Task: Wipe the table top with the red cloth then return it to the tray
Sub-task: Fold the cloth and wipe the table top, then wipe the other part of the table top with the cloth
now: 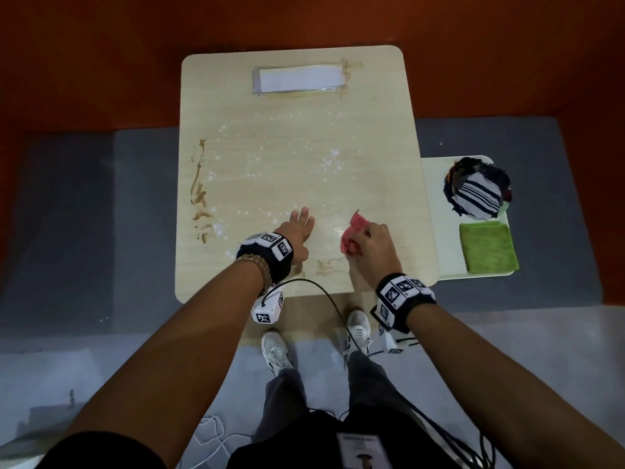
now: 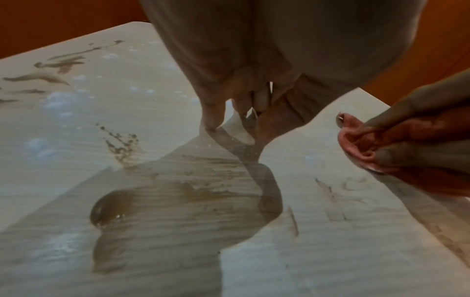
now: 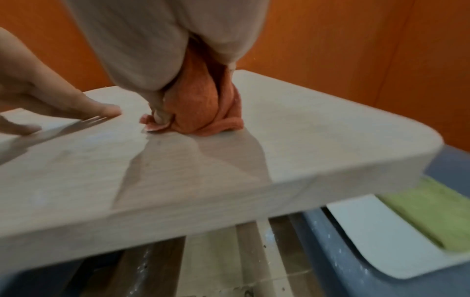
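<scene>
Red cloth (image 1: pixel 351 233): bunched on the near right part of the desk (image 1: pixel 297 130), gripped by the right hand (image 1: pixel 373 243). Left hand (image 1: pixel 297 228): fingers spread flat, pressing the desk beside it. Tray (image 1: pixel 436 211): right of the desk, holding a green cloth (image 1: pixel 488 247).

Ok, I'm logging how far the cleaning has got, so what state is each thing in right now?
red cloth: bunched, pressed on the table.
right hand: grips the red cloth.
left hand: fingers straight, resting on the table.
table: dirty, with brown smears and white specks.
tray: beside the table, lower.
green cloth: folded flat in the tray.
striped cloth: bundled in the tray.
white strip: flat at the far end.
</scene>
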Demonstrator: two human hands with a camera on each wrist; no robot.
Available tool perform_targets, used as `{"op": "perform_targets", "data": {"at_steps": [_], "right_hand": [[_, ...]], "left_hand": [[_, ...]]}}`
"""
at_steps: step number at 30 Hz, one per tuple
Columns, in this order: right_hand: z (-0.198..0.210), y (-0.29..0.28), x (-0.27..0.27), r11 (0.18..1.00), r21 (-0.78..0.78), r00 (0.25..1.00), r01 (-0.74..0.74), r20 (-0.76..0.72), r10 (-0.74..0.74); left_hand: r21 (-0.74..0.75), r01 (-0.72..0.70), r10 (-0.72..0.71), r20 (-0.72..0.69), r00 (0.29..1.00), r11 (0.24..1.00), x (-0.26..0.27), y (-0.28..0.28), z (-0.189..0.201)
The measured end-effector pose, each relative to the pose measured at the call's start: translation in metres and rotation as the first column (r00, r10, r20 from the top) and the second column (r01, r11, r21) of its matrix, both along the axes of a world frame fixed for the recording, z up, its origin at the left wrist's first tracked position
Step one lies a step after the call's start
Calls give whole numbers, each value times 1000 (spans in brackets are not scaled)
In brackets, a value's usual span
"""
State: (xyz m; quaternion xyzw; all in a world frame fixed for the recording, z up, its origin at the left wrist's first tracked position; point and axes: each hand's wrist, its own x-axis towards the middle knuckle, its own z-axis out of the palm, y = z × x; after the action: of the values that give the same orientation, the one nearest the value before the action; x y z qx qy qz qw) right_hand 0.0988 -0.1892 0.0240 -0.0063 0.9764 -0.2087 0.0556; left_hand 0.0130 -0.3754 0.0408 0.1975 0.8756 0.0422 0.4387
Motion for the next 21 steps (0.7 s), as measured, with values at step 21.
{"op": "perform_targets", "data": {"at_steps": [21], "right_hand": [[30, -2, -26, 671, -705, 952, 229, 305, -4]], "left_hand": [[417, -328, 402, -101, 910, 848, 6, -9, 51]]}}
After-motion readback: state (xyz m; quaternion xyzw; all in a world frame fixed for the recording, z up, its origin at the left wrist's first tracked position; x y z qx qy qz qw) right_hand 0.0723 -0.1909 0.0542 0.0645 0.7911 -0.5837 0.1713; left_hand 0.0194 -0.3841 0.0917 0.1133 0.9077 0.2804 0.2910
